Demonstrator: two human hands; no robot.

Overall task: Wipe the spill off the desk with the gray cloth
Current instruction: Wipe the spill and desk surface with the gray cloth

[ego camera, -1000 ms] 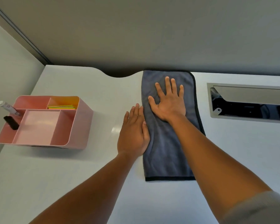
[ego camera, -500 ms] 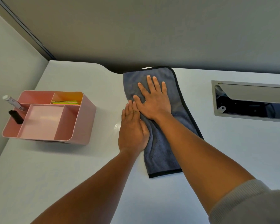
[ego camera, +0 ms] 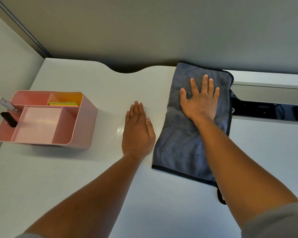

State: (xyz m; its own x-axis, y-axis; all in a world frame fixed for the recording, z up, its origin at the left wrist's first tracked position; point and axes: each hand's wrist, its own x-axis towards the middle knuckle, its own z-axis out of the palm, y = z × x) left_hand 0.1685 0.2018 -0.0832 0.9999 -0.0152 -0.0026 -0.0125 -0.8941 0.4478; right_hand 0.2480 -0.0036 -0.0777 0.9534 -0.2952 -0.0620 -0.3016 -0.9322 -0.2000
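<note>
Now the right hand (ego camera: 200,102) presses the gray cloth (ego camera: 182,140) flat near the desk's (ego camera: 76,177) far edge, fingers spread. Beside the cloth, the left hand (ego camera: 138,133) rests flat on the desk, fingers together.

Gray cloth (ego camera: 182,140) fuzzy microfibre; desk (ego camera: 76,177) smooth glossy; organizer (ego camera: 83,124) matt plastic

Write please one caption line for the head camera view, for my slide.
Right hand presses flat on the gray cloth on the white desk; left hand rests flat beside it.
</note>
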